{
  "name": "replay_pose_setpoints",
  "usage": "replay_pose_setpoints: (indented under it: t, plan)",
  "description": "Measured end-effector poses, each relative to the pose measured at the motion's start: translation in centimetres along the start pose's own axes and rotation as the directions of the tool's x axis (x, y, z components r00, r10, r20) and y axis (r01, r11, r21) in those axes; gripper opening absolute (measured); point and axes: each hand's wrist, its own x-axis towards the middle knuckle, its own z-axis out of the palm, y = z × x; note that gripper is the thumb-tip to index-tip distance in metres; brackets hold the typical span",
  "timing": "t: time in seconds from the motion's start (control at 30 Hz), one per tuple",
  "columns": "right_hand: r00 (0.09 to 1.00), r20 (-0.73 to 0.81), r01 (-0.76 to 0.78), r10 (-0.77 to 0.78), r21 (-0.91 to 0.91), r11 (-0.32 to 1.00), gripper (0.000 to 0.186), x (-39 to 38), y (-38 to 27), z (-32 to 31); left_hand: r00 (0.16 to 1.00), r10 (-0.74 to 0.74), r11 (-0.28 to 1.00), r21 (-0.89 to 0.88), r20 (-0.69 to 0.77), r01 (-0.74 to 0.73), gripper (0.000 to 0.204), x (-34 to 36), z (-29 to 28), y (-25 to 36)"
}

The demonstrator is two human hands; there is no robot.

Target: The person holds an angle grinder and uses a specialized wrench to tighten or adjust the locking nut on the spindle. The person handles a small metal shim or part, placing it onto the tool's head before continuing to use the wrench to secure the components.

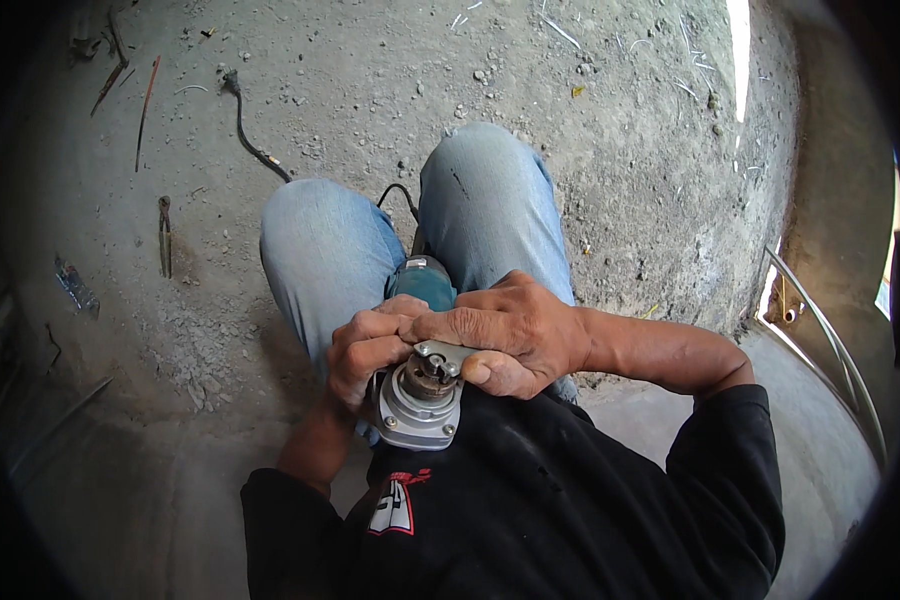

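An angle grinder [417, 424] lies along my lap, its silver gear head nearest my body and its teal housing [425, 286] between my thighs. The spindle side faces up with no disc on it. My left hand [358, 352] is closed around the left side of the head. A small flat metal spanner [448, 352] sits at the round flange [428, 381] on the spindle. My right hand [525, 335] pinches the spanner between thumb and fingers, and its fingertips meet those of my left hand. Part of the spanner is hidden under the fingers.
Beyond my left knee, a black power cord [242, 125] with a plug lies on the dusty concrete floor [350, 90]. Pliers [165, 240] and a crumpled clear plastic piece [76, 287] rest at left. Rubble is scattered around. Pale tubes [838, 350] curve along the right edge.
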Motion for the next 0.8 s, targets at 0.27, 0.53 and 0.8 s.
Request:
replay_pose_setpoints:
  t: [0.27,0.53,0.8]
  plan:
    - [0.991,0.097,-0.088,0.096,-0.083,0.993,0.048,0.4,-2.0,-1.9,1.000,0.017,1.000,0.019,0.004,-0.017,0.043,-0.7,-0.2,0.1]
    - [0.938,0.142,-0.286,0.316,-0.198,0.938,0.049,-0.2,-5.8,-3.9,0.998,0.025,0.999,0.027,0.056,-0.027,0.042,0.0,0.8,0.5]
    - [0.828,0.128,-0.560,0.547,0.110,0.821,0.036,-0.6,-8.0,-4.2,0.996,0.037,0.999,0.031,0.086,-0.040,0.047,0.6,0.6,0.3]
